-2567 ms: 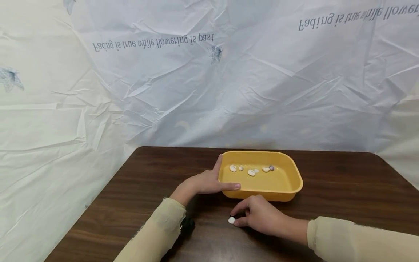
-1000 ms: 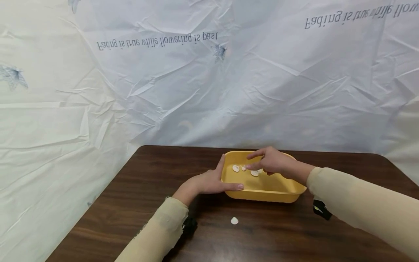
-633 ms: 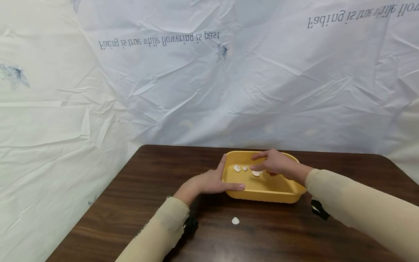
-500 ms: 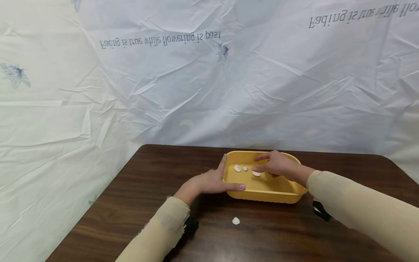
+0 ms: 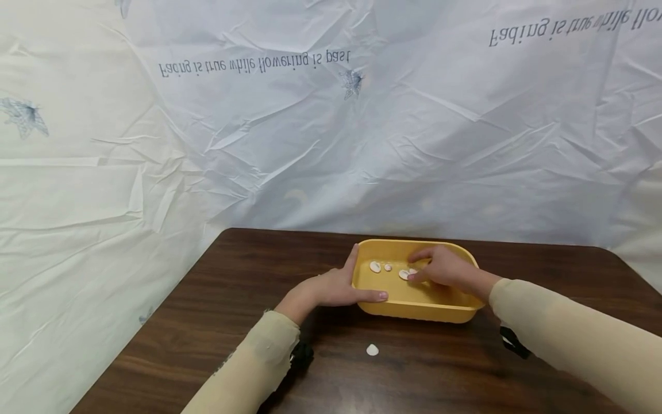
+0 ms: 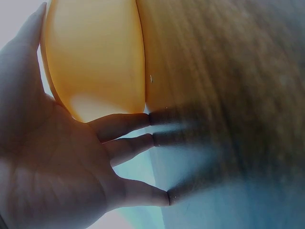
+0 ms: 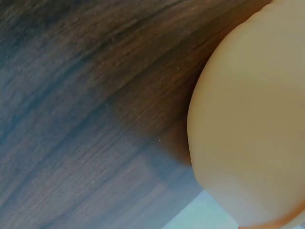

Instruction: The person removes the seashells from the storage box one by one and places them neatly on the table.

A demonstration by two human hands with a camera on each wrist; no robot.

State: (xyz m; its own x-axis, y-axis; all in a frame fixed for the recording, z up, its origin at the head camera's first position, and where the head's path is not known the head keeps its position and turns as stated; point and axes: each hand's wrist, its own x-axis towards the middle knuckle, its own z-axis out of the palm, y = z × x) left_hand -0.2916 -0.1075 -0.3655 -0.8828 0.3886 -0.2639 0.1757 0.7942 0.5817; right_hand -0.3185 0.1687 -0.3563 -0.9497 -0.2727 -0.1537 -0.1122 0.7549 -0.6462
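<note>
My left hand [image 5: 333,287] lies against the left end of a yellow plastic tray [image 5: 414,310], its thumb over the front rim. In the left wrist view the left fingers [image 6: 128,191] are spread and straight beside the yellow wall. My right hand [image 5: 445,267] reaches over the tray's right side, thumb and index finger apart. Its thumb tip is right at a white shell [image 5: 404,275], with another small shell [image 5: 412,271] just behind. Further left in the tray lie an oval white shell [image 5: 374,267] and a small round one [image 5: 388,267]. The right hand hides the tray's right part.
A white shell [image 5: 372,349] lies on the dark wooden table [image 5: 217,322] in front of the tray. A white sheet [image 5: 289,126] with printed text hangs behind the table. In the right wrist view only the tray's outer wall [image 7: 248,114] and table show.
My right hand has let go of the white shell on the table and moved up into the tray. Lately it has shifted slightly right and lower there. The left hand stays at the tray.
</note>
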